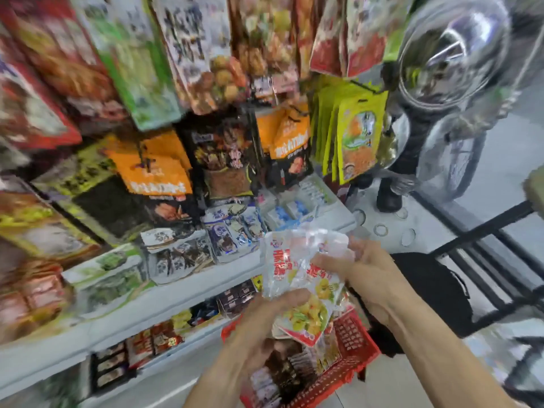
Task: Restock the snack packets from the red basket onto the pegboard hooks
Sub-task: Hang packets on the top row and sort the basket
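Several rows of hanging packets fill the pegboard display (164, 83) up the left and centre, blurred; yellow-green packets (357, 139) hang at its right end, beside an astronaut figure (441, 83). White shelf (123, 301) below carries flat-lying packs. Black rack (500, 245) at right.

Red basket (347, 363) sits low, under the hands, more packets inside — dark-printed ones visible.

Snack packets (297, 275), clear film with red lettering and yellow contents, at least two overlapping, held above the basket and in front of the shelf edge. Not on any hook.

Right hand (362, 269) grips the upper right side of the bundle, fingers curled round it. Left hand (265, 316) holds the lower left corner, fingers curled around the edge; blur hides the detail.

Step, as judged: packets lifted out, being sorted or squared between both hands before hanging. Next calls for separating one packet, finding its hang-hole at the top, choosing the matching hook on the pegboard, and raising it there. Which hook suits cannot be told.
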Tool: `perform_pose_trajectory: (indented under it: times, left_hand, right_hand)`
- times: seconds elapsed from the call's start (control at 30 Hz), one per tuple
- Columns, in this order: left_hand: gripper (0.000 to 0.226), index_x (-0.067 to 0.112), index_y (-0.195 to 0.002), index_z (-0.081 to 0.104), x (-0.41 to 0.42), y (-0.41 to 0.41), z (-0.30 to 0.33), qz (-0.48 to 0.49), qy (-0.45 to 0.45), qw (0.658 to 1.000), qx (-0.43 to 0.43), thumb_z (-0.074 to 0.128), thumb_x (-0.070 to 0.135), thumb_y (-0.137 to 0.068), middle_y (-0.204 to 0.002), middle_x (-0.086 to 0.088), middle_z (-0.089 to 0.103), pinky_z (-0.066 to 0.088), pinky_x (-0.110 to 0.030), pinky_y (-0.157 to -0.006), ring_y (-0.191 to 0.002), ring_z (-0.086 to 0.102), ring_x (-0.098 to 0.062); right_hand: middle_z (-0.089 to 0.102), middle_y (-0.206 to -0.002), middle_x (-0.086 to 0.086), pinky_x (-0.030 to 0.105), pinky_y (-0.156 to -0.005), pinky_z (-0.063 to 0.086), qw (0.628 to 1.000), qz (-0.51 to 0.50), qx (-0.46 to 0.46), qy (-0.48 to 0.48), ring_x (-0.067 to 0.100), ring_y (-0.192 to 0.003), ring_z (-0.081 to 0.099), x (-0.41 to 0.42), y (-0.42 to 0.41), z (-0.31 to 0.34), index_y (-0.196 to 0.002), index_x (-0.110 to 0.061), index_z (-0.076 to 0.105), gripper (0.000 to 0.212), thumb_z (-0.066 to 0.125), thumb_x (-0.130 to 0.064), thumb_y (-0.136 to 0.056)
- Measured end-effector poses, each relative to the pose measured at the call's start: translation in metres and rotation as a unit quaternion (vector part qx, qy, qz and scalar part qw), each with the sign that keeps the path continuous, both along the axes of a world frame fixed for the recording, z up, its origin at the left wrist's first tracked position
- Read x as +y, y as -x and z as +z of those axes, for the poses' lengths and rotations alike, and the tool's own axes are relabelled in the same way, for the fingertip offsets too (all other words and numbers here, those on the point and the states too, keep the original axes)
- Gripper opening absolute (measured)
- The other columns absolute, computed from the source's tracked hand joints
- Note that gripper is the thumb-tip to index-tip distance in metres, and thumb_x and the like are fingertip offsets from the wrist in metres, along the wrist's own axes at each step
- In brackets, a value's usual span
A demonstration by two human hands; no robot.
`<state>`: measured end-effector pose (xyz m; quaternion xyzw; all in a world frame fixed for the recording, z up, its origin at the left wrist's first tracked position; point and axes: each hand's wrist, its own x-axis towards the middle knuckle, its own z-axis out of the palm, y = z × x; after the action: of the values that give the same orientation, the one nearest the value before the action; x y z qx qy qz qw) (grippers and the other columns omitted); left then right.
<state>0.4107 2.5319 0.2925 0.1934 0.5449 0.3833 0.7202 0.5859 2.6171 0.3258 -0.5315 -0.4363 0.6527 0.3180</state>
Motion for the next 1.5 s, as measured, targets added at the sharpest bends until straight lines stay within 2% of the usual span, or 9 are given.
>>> perform_pose_trajectory:
  times: [0.07,0.17,0.27,0.4,0.57,0.8,0.93,1.13,1.5]
  left_hand:
    - [0.062,0.007,-0.104,0.08,-0.003,0.006,0.08,0.017,-0.004,1.0,0.001,0.098,0.033,-0.05,-0.081,-0.013,0.072,0.038,-0.02,-0.04,-0.05,0.058,-0.02]
    - [0.048,0.014,-0.091,0.084,-0.011,0.015,0.199,0.045,-0.033,0.998,-0.003,0.098,0.036,-0.051,-0.085,-0.014,0.073,0.048,-0.026,-0.05,-0.058,0.065,-0.023]
    - [0.021,0.018,-0.074,0.081,-0.019,0.025,0.315,0.085,-0.059,0.995,-0.012,0.09,0.028,-0.058,-0.082,-0.011,0.073,0.05,-0.024,-0.054,-0.06,0.066,-0.022]
    - [0.019,0.019,-0.082,0.078,-0.027,0.048,0.44,0.142,-0.127,0.982,0.007,0.084,0.028,-0.066,-0.081,-0.007,0.074,0.054,-0.026,-0.053,-0.061,0.069,-0.019]
    - [0.046,0.015,-0.099,0.079,-0.035,0.081,0.538,0.165,-0.208,0.962,0.059,0.086,0.039,-0.061,-0.087,-0.008,0.076,0.055,-0.026,-0.054,-0.065,0.071,-0.02]
    - [0.05,0.005,-0.098,0.08,-0.059,0.107,0.579,0.219,-0.267,0.938,0.022,0.096,0.033,-0.06,-0.099,-0.02,0.067,0.044,-0.036,-0.066,-0.075,0.062,-0.03]
    - [0.033,0.0,-0.102,0.081,-0.07,0.116,0.605,0.265,-0.314,0.911,-0.018,0.071,0.027,-0.086,-0.076,-0.016,0.071,0.045,-0.023,-0.034,-0.044,0.064,-0.023]
    - [0.047,0.006,-0.118,0.079,-0.072,0.161,0.621,0.293,-0.332,0.896,-0.014,0.077,0.039,-0.085,-0.097,-0.013,0.073,0.045,-0.024,-0.036,-0.059,0.068,-0.022]
    - [0.016,0.014,-0.077,0.082,-0.079,0.237,0.619,0.296,-0.336,0.894,0.009,0.079,0.03,-0.074,-0.075,-0.008,0.068,0.041,-0.022,-0.028,-0.041,0.06,-0.018]
  right_hand:
    - [0.072,-0.125,0.017,0.055,-0.098,0.057,0.996,-0.073,0.042,-0.004,0.033,-0.115,0.071,-0.007,0.023,0.064,-0.129,-0.01,0.066,0.073,0.099,-0.026,-0.066]
    - [0.078,-0.11,0.014,0.054,-0.098,0.057,0.986,-0.115,0.112,-0.042,0.034,-0.105,0.074,-0.022,0.058,0.172,-0.107,-0.016,0.077,0.021,0.08,-0.007,-0.088]
    - [0.078,-0.112,0.006,0.052,-0.098,0.056,0.979,-0.107,0.152,-0.085,0.029,-0.109,0.073,-0.035,0.089,0.283,-0.11,-0.021,0.077,0.018,0.073,-0.012,-0.096]
    - [0.072,-0.127,-0.006,0.03,-0.093,0.057,0.974,-0.065,0.163,-0.147,0.01,-0.12,0.067,-0.037,0.124,0.411,-0.132,-0.02,0.066,0.037,0.073,-0.031,-0.097]
    - [0.062,-0.144,-0.005,0.048,-0.105,0.052,0.956,0.021,0.192,-0.221,0.02,-0.133,0.059,-0.041,0.156,0.512,-0.144,-0.032,0.056,0.079,0.085,-0.057,-0.074]
    - [0.077,-0.111,-0.01,0.048,-0.088,0.061,0.923,0.058,0.142,-0.354,0.011,-0.103,0.073,-0.057,0.182,0.56,-0.12,-0.029,0.073,0.036,0.085,-0.036,-0.086]
    - [0.079,-0.106,-0.009,0.049,-0.084,0.062,0.919,0.092,0.165,-0.345,0.014,-0.096,0.076,-0.06,0.201,0.577,-0.115,-0.031,0.074,0.032,0.086,-0.029,-0.085]
    - [0.08,-0.1,-0.007,0.051,-0.085,0.062,0.915,0.091,0.17,-0.353,0.018,-0.092,0.077,-0.056,0.24,0.595,-0.112,-0.027,0.075,0.033,0.088,-0.03,-0.082]
    - [0.077,-0.109,-0.011,0.048,-0.092,0.06,0.905,0.04,0.174,-0.386,0.01,-0.103,0.073,-0.059,0.318,0.584,-0.118,-0.03,0.069,0.036,0.084,-0.032,-0.086]
